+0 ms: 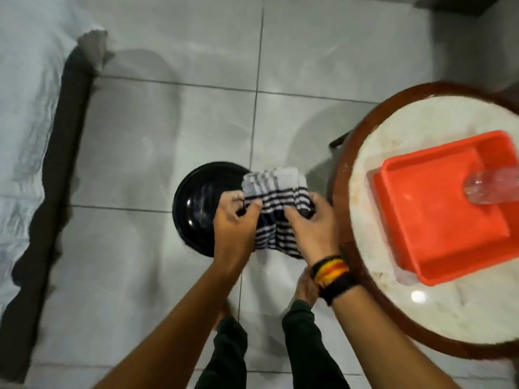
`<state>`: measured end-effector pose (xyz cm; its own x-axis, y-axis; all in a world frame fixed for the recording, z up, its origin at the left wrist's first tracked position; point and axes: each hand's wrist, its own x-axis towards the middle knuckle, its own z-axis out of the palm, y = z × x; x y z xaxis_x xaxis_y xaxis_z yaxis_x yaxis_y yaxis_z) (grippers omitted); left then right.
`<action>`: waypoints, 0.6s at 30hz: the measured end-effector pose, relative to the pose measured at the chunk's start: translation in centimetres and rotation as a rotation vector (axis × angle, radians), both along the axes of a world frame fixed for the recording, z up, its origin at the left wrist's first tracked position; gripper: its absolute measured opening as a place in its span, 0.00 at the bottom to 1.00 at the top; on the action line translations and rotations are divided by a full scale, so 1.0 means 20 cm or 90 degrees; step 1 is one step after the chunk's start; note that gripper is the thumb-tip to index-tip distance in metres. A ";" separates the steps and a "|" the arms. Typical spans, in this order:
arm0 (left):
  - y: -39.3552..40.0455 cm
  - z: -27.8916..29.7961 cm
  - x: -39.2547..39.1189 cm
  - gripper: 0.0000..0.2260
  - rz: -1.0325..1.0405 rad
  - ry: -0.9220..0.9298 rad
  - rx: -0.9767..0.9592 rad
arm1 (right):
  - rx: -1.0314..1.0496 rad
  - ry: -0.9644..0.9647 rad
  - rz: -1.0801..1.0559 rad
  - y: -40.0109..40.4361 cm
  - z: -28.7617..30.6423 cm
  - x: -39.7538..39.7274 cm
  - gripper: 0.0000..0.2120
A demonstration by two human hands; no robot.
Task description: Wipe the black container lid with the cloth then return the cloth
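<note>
- Head view: My left hand (pixel 234 223) and my right hand (pixel 311 228) both have the striped cloth (pixel 276 211). The fingers of each hand are curled tight on it, one hand at each side.
- The cloth is bunched up between my hands and hangs down a bit. It is up in the air, over the floor (pixel 157 122).
- The black container lid (pixel 196 209) is just left of the cloth, partly under my left hand. I cannot tell if my left hand holds the lid too, or if the lid sits on something below.
- If the lid is only pinched by a finger or two, I think it could slip and bang on the hard floor.
- The lid looks shiny and maybe wet, so it may be slippery.
- If I rub with the cloth all bunched up, I may miss the rim and the far side of the lid.
- The round desk (pixel 373 169) is close on my right. My right arm could bump its edge.
- On the desk is an orange tub (pixel 438 234) with a clear bottle (pixel 488 189) lying over its far right rim. A bump might make the bottle roll off.
- My feet are right below, so a dropped lid could hit them.
</note>
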<state>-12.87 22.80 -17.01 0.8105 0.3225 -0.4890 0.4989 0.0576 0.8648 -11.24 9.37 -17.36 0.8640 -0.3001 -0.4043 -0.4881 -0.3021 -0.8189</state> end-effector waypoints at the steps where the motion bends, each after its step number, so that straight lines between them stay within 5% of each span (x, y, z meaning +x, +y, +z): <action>1: -0.08 0.11 0.00 0.09 -0.011 -0.019 -0.029 | 0.014 -0.015 -0.025 -0.12 0.12 -0.02 0.10; 6: -0.63 0.43 0.05 0.12 -0.094 0.007 -0.103 | 0.027 -0.072 -0.155 -0.74 0.50 -0.06 0.21; 10: -1.07 0.45 0.13 0.15 -0.207 0.027 0.053 | -0.043 -0.049 -0.179 -1.17 0.47 -0.01 0.27; 14: -1.30 0.35 0.12 0.19 -0.292 0.024 0.219 | -0.094 0.021 -0.043 -1.37 0.24 0.06 0.27; 18: -1.31 0.28 0.02 0.17 -0.335 -0.151 0.277 | -0.314 0.082 0.167 -1.41 0.09 0.08 0.32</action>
<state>-12.40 -3.32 -11.38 0.9804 -0.0143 -0.1964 0.1614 -0.5134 0.8428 -9.72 -18.85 -15.55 0.8879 -0.2628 -0.3775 -0.4321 -0.7580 -0.4886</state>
